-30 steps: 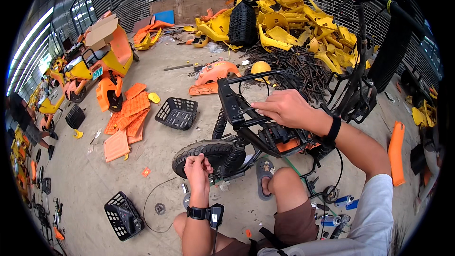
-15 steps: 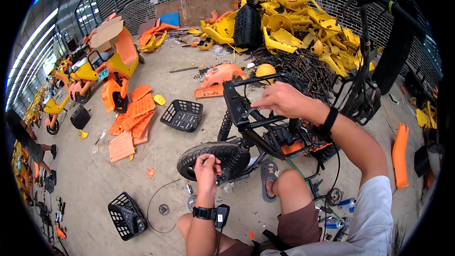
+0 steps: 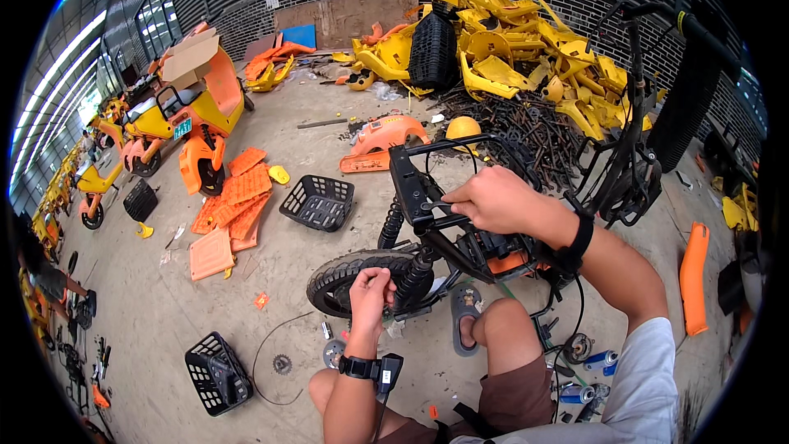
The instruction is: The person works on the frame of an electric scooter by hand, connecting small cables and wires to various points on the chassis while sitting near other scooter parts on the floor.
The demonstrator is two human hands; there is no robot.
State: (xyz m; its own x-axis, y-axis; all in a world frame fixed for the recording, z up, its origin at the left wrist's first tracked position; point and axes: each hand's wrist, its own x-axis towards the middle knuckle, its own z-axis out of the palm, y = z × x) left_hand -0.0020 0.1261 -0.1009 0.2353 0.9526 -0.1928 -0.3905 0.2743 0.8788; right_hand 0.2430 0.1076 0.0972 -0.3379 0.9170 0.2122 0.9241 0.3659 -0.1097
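Observation:
A stripped black scooter frame (image 3: 411, 185) stands before me, with its rear wheel (image 3: 333, 279) and coil shock absorbers (image 3: 413, 279) exposed. Over the rear of the frame, my right hand (image 3: 493, 201) is closed on a slim metal wrench (image 3: 439, 206), whose end lies on the frame's top plate near a bolt. Most of the wrench is hidden by the fingers. My left hand (image 3: 371, 292) hovers beside the rear wheel and shock absorber, thumb and fingertips pinched together. Whatever may be between those fingertips is too small to make out.
Black plastic baskets (image 3: 318, 201) and orange panels (image 3: 234, 201) lie left of the frame. Behind it are a yellow panel heap (image 3: 501, 41) and dark metal parts (image 3: 542, 140). Cans (image 3: 578, 395) and a sprocket (image 3: 579, 348) sit low right. Orange-yellow scooters (image 3: 193, 107) stand far left.
My right hand has shifted slightly right and downward, and its index finger has curled in from pointing. The wrench end shows more plainly now. My left hand stays pinched by the wheel.

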